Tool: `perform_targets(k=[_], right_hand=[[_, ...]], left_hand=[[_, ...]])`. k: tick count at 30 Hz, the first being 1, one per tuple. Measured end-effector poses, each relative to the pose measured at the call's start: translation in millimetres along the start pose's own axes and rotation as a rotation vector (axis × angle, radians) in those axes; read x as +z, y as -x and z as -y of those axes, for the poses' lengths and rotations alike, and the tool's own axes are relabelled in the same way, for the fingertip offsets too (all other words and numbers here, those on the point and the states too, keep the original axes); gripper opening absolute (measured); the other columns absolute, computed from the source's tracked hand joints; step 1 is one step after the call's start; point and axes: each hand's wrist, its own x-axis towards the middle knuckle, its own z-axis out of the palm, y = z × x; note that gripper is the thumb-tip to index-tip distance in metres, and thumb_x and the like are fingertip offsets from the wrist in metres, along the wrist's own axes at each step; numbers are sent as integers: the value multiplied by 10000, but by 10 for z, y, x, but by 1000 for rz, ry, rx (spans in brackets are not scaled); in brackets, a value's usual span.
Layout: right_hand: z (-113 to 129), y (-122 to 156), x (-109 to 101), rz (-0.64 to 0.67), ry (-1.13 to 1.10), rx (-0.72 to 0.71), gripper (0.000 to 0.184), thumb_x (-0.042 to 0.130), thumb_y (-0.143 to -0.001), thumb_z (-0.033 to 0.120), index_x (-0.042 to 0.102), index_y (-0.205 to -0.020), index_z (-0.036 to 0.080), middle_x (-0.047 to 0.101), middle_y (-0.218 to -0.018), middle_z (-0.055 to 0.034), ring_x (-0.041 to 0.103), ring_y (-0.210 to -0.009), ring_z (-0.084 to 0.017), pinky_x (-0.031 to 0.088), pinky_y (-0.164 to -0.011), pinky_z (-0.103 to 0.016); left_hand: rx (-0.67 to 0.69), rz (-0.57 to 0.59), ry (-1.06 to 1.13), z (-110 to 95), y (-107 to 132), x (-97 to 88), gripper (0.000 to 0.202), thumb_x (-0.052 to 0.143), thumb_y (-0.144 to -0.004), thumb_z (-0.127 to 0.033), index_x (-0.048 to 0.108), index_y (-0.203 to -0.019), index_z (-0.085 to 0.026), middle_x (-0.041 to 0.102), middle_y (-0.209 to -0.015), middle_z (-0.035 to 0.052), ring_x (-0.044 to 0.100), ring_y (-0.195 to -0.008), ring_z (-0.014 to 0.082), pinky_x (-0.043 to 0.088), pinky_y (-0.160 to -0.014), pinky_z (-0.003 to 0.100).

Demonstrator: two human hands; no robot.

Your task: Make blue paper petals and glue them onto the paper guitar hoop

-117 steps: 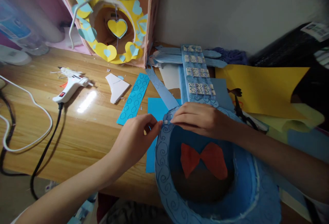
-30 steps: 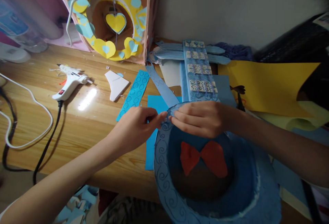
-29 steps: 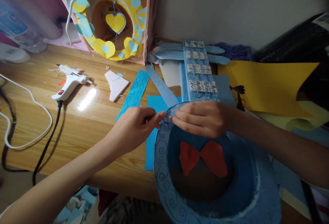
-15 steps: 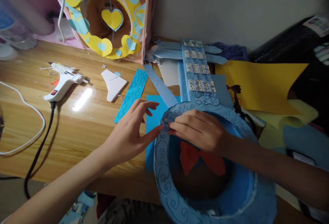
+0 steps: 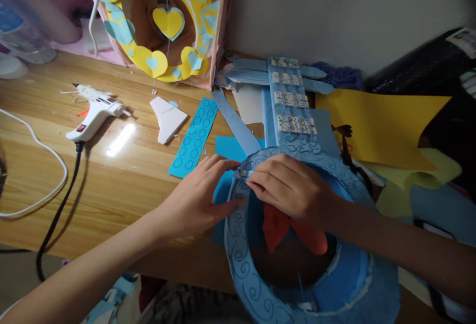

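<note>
A large blue paper ring [image 5: 238, 259] patterned with dark swirls stands tilted at the table's front edge, with a red paper bow [image 5: 293, 227] inside it. My left hand [image 5: 201, 197] presses the ring's upper left rim, thumb on its face and fingers stretched along the top. My right hand [image 5: 293, 190] reaches from the right, its curled fingertips pinching the same spot on the rim. The two hands almost touch.
A white glue gun [image 5: 92, 113] with a black cord lies at the left on the wooden table [image 5: 111, 180]. A cardboard box with yellow and blue hearts [image 5: 167, 27] stands behind. Blue strips [image 5: 193, 138], a patterned blue piece [image 5: 292, 106] and yellow sheets [image 5: 383, 126] lie around.
The ring's top has tipped back, showing more of its far rim. My left hand went from a pinch to flat fingers on the rim. My right hand slid lower over the bow.
</note>
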Motion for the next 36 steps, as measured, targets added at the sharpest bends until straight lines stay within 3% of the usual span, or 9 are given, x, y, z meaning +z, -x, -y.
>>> perform_targets(k=[5,17,29,33,36], right_hand=[[-10,-31,-38,15,-37,-4,256,395,-906,88,643,-842,86,652,-795,-110,585,-760,-204,533,-705,-342],[-6,9,-55,-21,29,-45,350,363,-910,80,691,-801,132,700,-761,-74,617,-721,-203,531,-653,-313],[15,34,-48,-28,4,-55,268,435,-881,71,681,-785,116,698,-731,-62,608,-687,-206,512,-615,-322],[-44,60,-126,54,-111,82,148,497,-907,221,640,-914,186,680,-806,-40,598,-783,-195,495,-738,-318],[-106,33,-195,67,-312,327,129,592,-856,340,618,-886,217,643,-797,-25,574,-791,-186,467,-776,-324]], left_hand=[[4,5,-15,2,-4,5,451,625,-817,-324,435,-1212,-217,520,-1141,74,493,-1051,219,434,-881,376],[1,-2,-37,-4,16,20,435,619,-822,-360,448,-1187,-199,522,-1128,66,491,-1046,208,426,-882,367],[20,-11,-97,-2,7,37,417,584,-850,-363,464,-1200,-170,534,-1141,76,503,-1062,208,419,-911,368],[0,-43,-137,-11,22,-6,366,530,-883,-386,493,-1184,-182,554,-1139,69,533,-1037,206,430,-884,364],[-65,-72,-114,-36,15,-59,221,484,-907,-385,550,-985,-189,593,-985,35,559,-917,183,439,-776,328]])
